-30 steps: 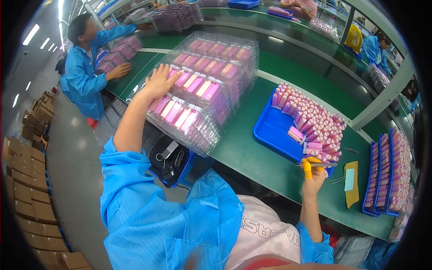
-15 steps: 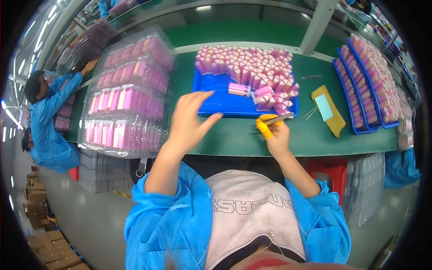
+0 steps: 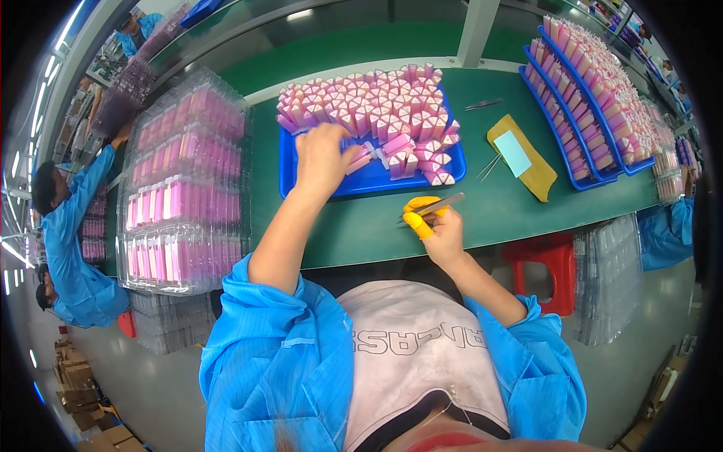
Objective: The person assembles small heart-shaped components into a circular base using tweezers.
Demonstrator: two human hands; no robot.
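A blue tray (image 3: 297,190) holds many standing pink-and-cream wedge-shaped pieces (image 3: 369,98). My left hand (image 3: 324,154) is over its left part, slightly blurred, thumb apart from the curled fingers and nothing seen between them. Some fingertips are hidden by the hand itself. Just beside the thumb, a pink piece (image 3: 360,160) lies on its side in the tray. In front of the tray, my right hand (image 3: 437,227), with yellow covers on the thumb and a finger, is closed round metal tweezers (image 3: 440,204). Their tips point left, above the green table (image 3: 339,237).
Clear plastic trays of pink pieces (image 3: 184,192) are stacked at left. Blue trays of similar pieces (image 3: 595,120) stand at right. Between lie a yellow-brown sheet with a pale card (image 3: 514,154), more tweezers (image 3: 482,104) and thin metal tools (image 3: 489,167). A co-worker (image 3: 79,233) reaches in at far left.
My left hand has moved over the pieces in the tray, its fingers now more curled. My right hand still grips the tweezers, now farther from the tray's edge. The whole view has shifted.
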